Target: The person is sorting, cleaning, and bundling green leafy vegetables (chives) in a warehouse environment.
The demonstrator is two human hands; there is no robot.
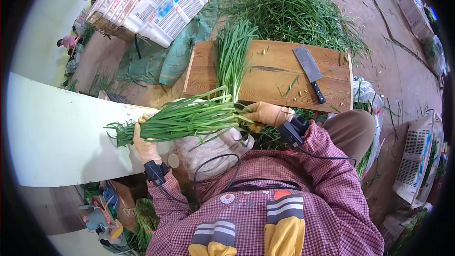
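Note:
A bunch of garlic chives (189,119) lies level across my lap, leaf tips to the left and stem ends to the right. My left hand (145,138), in a tan glove, is wrapped round the leafy end. At the stem end my right hand (266,114), also gloved, has its fingers closed on the stems; the fingertips are partly hidden. Just beyond, a second bunch of chives (233,59) rests lengthwise on the left part of a wooden board (272,83). On the board's right side lies a cleaver (309,66) with a black handle pointing toward me.
Behind the board spreads a large heap of loose chives (296,12). White plastic crates (168,9) stand at the far left on a green sheet (147,64). A pale panel (61,137) curves along my left. Another crate (414,159) sits at the right.

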